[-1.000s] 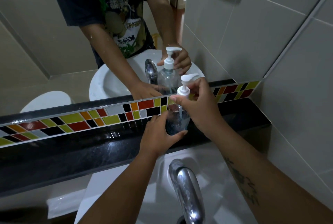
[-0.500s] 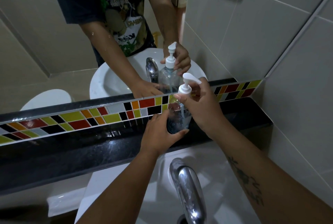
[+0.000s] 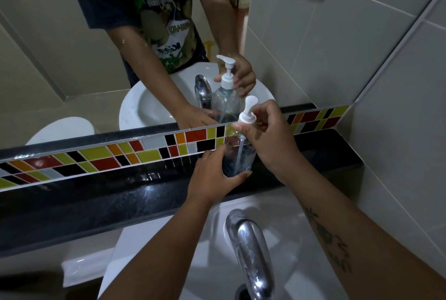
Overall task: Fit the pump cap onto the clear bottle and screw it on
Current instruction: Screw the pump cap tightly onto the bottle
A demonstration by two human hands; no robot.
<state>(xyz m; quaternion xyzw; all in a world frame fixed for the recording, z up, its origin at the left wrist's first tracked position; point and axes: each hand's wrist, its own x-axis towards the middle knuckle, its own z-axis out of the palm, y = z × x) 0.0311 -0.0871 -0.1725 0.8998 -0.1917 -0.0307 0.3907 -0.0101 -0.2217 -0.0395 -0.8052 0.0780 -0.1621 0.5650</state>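
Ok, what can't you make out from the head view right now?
- Thread seating: the right hand covers the joint between cap and bottle, so tightness is unknown.
- Bottle base: hidden behind the left hand; whether it rests on the ledge is unclear.
- Liquid level: glare and fingers obscure it.
- Drain: cut off by the bottom edge.
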